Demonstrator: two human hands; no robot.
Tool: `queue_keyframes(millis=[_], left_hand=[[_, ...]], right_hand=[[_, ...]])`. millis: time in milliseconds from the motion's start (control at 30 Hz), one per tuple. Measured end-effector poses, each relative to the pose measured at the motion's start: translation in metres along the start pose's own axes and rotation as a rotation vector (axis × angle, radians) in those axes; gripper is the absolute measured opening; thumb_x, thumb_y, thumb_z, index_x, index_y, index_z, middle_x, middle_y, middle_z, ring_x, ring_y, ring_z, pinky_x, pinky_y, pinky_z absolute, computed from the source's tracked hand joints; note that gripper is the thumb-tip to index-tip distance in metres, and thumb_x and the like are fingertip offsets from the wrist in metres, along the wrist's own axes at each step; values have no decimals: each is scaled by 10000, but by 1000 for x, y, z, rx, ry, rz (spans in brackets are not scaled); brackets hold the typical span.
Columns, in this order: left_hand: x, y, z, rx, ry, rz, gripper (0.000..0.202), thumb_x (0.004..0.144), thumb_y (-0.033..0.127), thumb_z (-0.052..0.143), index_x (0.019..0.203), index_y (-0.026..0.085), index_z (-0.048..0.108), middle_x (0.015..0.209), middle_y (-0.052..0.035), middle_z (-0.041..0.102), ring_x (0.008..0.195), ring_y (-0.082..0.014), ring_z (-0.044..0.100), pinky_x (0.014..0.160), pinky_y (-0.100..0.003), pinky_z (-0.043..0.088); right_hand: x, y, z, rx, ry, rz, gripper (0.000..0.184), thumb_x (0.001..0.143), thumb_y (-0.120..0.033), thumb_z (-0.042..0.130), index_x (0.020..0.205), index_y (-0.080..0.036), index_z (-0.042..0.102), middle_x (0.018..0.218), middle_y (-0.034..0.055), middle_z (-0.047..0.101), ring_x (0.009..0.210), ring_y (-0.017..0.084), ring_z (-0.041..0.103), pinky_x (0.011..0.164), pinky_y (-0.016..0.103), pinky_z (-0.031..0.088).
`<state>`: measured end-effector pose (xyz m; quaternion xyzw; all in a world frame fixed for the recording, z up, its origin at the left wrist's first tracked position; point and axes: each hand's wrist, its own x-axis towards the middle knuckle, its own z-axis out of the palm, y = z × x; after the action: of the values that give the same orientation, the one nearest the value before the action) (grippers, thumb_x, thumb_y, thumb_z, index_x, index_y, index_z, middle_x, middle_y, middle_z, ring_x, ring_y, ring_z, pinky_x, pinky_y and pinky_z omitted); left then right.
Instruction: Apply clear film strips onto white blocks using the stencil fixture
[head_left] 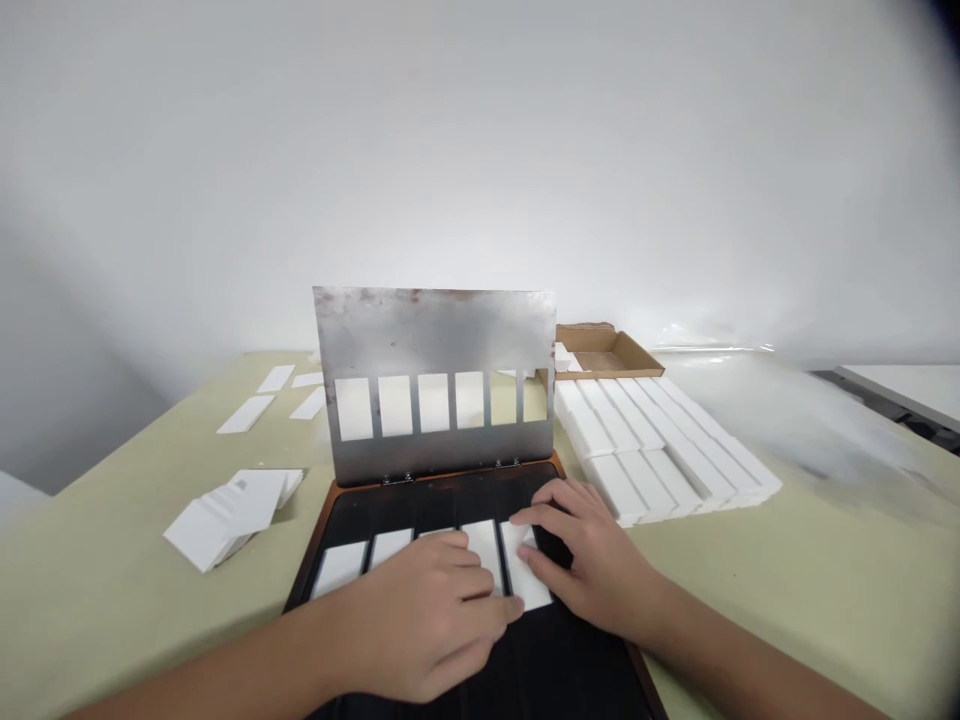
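Left hand (420, 615) and right hand (596, 565) lie on white cards (484, 550) in black hinged tray (450, 505); fingers (480, 590) are open, not gripping anything.

A plain white wall (480, 170) fills the upper frame, evenly lit, behind a pale green table (847, 590); a second, white-topped table (907, 390) sits at the right edge.

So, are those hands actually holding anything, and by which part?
The right hand touches the rightmost white rectangular piece near its top end; the left hand lies over its neighbours; any real grip cannot be told.
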<state>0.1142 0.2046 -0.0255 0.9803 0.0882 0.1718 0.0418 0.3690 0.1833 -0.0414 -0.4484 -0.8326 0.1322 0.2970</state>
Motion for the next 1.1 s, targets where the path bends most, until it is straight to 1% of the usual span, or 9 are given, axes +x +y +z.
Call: queue_keyframes(millis=[100,267,367,533,633,733,867,1000,1100], left_hand=[[0,0,0,-8,-3,-15,262,983,159,518,1206,214,644,744,-12,661,639,-215,590,673,-370,434],[-1,0,1,-5,-24,-21,265,972,161,536,1208,218,642,749,-8,663,643,-220,589,674,-378,427],[0,0,1,-13,-22,-22,278,971,152,535,1220,220,637,764,-9,673,651,-217,595,679,-369,418],[-2,-1,2,-20,-19,-24,278,970,148,528,1216,224,633,778,-14,685,669,-217,618,716,-368,435],[-3,-1,3,-16,-18,-29,268,968,156,530,1204,229,636,772,-11,678,669,-217,614,703,-366,428],[-2,-1,3,-4,-30,-35,258,972,163,520,1190,230,641,745,-8,656,658,-216,593,687,-364,414],[0,-1,1,-18,-44,-36,270,985,161,496,1203,224,641,739,-6,643,652,-214,578,680,-362,401],[0,-1,1,-26,-36,-36,275,990,154,499,1217,222,638,757,-6,650,664,-218,592,687,-367,403],[0,-2,1,-41,-56,-42,278,996,157,504,1232,225,635,771,-6,660,683,-221,608,700,-371,405]], right_hand=[[-1,3,2,-9,23,-3,253,973,-228,679,1224,-247,696,1126,88,652,1034,260,617,912,471,522],[-1,5,3,28,66,14,164,983,-195,654,1132,-242,704,1079,77,662,990,251,635,887,452,534],[0,5,2,70,80,19,140,987,-195,651,1113,-236,694,1056,71,671,961,239,639,871,437,533],[1,2,-3,25,-7,-45,155,998,-246,670,1149,-239,705,1049,62,674,969,239,613,872,435,504],[2,0,-5,-11,-46,-57,106,1004,-251,675,1097,-231,719,1035,58,675,967,242,595,870,436,483],[1,0,-4,0,-49,-47,66,1018,-224,650,1029,-221,716,1030,56,666,966,235,587,870,430,471],[2,3,-1,80,-7,-17,111,1029,-185,610,974,-217,700,997,46,654,939,217,594,848,404,469],[1,6,-1,181,52,33,106,1043,-195,581,1019,-217,682,957,40,654,907,201,610,829,378,487],[0,5,-3,218,80,8,92,1049,-237,588,1084,-221,671,901,32,648,864,197,603,788,364,484]])
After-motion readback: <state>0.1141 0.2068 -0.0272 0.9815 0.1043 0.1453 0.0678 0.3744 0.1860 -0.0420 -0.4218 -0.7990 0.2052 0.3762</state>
